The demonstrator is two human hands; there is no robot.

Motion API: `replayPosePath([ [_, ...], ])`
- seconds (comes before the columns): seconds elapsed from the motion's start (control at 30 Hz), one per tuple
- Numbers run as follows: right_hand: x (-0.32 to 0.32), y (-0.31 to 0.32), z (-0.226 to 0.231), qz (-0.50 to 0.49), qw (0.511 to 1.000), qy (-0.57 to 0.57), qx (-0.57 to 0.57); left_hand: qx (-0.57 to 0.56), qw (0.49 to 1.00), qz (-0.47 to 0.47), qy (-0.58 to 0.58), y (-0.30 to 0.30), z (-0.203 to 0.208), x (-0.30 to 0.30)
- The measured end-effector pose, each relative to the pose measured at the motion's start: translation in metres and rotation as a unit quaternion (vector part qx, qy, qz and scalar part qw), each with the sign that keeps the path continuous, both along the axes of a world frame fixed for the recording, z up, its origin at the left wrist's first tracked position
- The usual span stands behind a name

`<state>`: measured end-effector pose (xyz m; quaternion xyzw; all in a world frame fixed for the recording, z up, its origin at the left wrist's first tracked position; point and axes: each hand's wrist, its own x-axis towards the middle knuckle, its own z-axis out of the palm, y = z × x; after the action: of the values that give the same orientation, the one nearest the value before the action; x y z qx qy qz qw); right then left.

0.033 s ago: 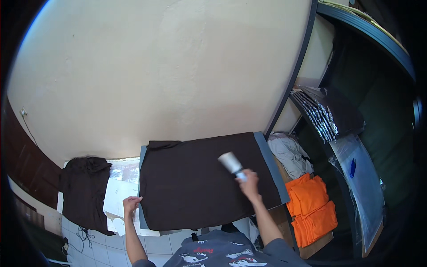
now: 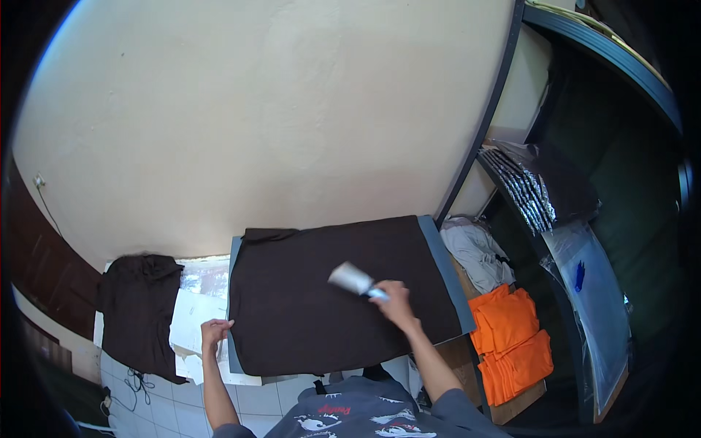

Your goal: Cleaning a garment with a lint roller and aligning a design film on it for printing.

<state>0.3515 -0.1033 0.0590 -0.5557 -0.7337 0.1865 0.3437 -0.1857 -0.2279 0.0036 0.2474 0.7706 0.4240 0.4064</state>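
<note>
White cylindrical roller [image 2: 351, 278] is gripped by the right hand [image 2: 396, 303] over flat dark-brown cloth [image 2: 314, 328], left hand [image 2: 214, 333] is set at its edge (pinch can't be told), folded orange fabric [image 2: 511, 343] is piled off right.

From my end I see dark brown cloth [image 2: 314, 314], white roller [image 2: 350, 278], blue-grey board [image 2: 444, 270], orange fabric [image 2: 517, 358], grey shirt [image 2: 365, 394] printed white and red.

Matt brown cloth [image 2: 314, 306], glossy packets [image 2: 520, 191]

The dark grey shirt [image 2: 365, 395] bears white printed shapes [image 2: 319, 423] and red lettering [image 2: 337, 410]; its sleeves [image 2: 461, 413] are short; hands [image 2: 396, 304] bare.
</note>
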Motion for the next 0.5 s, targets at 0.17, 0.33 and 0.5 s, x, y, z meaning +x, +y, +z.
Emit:
replayPosePath([
  [0.17, -0.133, -0.002, -0.009, 0.450, 0.890, -0.048, -0.055, -0.067, 0.997, -0.041, 0.016, 0.019, 0.008, -0.007],
  [0.33, -0.217, -0.018, -0.022, 0.455, 0.884, -0.007, -0.106, -0.064, 0.996, -0.041, -0.039, 0.014, -0.002, -0.018],
  [0.5, -0.246, -0.042, -0.027, 0.285, 0.956, -0.037, -0.055, -0.036, 0.996, -0.014, -0.086, 0.008, -0.013, -0.024],
])
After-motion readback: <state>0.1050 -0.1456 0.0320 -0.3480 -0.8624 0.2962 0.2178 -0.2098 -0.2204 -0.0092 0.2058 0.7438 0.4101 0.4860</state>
